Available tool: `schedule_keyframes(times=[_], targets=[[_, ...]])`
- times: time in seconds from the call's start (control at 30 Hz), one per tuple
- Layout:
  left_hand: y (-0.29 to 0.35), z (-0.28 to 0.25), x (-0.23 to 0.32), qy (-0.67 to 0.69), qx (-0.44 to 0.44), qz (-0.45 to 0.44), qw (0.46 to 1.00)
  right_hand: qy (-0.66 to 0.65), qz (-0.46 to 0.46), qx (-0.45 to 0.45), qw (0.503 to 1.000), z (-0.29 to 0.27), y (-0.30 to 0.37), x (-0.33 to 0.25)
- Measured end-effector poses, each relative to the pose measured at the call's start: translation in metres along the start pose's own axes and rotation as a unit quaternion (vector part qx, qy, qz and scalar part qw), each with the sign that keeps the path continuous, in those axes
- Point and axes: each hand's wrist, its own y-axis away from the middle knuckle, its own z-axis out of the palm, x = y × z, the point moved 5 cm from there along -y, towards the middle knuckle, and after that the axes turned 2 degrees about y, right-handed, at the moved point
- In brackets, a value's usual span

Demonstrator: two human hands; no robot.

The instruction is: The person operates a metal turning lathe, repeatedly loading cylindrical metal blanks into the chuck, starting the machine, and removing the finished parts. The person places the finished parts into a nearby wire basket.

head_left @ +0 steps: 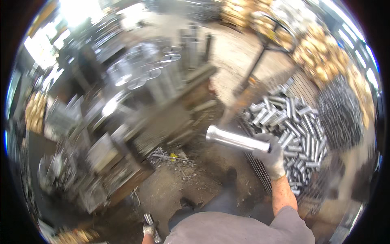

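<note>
My right hand [273, 158], in a pale work glove, is closed around one end of a shiny metal tube [235, 139]. The tube lies nearly level, and its wider, flared end points left. Just beyond that hand, a heap of similar short metal tubes [302, 134] fills a low metal-barred container [256, 171]. Down at the lower left, my gloved left hand [149, 230] grips another metal tube [148, 218], whose shiny end sticks up past the fingers. The rest of that piece is partly hidden by the hand.
A blurred workbench [162, 126] at left carries upright clear or shiny cylinders [142, 69]. Metal scraps [172, 158] litter the floor beside it. Beyond the tube heap stands a cart with a looped handle [266, 44]. Stacked golden parts [321, 53] and a dark mesh bundle [339, 114] line the right.
</note>
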Motion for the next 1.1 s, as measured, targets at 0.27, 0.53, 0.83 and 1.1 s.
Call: schedule_keyframes(times=[0.27, 0.53, 0.83, 1.1], targets=[[0.054, -0.165, 0.042, 0.251, 0.167, 0.066, 0.951, -0.161, -0.235, -0.195, 0.938, 0.244, 0.038, -0.229], [0.107, -0.356, 0.194, 0.446, 0.234, 0.311, 0.806, -0.044, -0.550, -0.402, 0.731, 0.461, 0.152, -0.373], [0.073, -0.478, 0.297, 0.467, 0.280, 0.430, 0.720, 0.081, -0.586, -0.450, 0.669, 0.538, 0.170, -0.389], [-0.040, -0.539, 0.324, 0.400, 0.322, 0.406, 0.756, 0.187, -0.510, -0.544, 0.639, 0.505, 0.165, -0.441]])
